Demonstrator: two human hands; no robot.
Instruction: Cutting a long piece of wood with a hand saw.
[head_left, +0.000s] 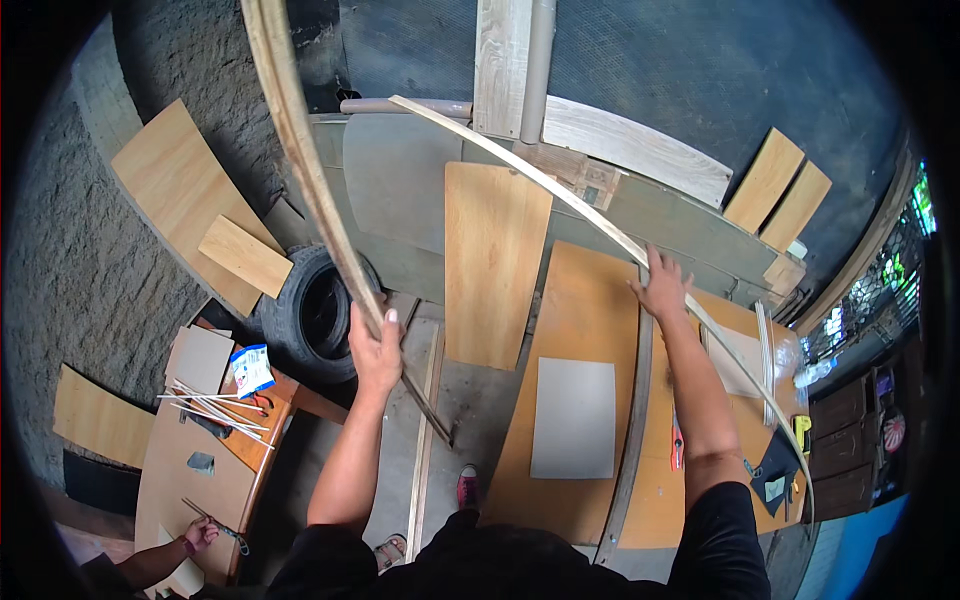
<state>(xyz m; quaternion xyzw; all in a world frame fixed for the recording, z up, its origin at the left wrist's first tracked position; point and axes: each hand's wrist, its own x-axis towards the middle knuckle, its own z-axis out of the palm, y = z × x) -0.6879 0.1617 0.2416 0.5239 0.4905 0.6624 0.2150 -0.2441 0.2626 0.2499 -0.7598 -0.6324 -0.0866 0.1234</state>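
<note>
In my left hand (376,350) is a long brown wooden strip (305,170), the thumb lying along it. It slants from the top of the view down toward the floor beside my foot. My right hand (664,284) is on a thin pale wooden strip (560,192), thumb on one side and fingers spread on the other; part of the grip is hidden. This strip runs from the wall across to the right end of the orange-brown table (580,290). Below the right hand, a grey wooden bar (632,440) runs lengthwise toward me.
A grey sheet (573,418) lies on the table. Wood-grain boards (495,265) lean at the wall, near a tire (318,310). On the left, a worktable (180,480) holds white sticks (220,408); another person's hand (202,534) is near scissors there. A long strip (425,450) lies on the floor.
</note>
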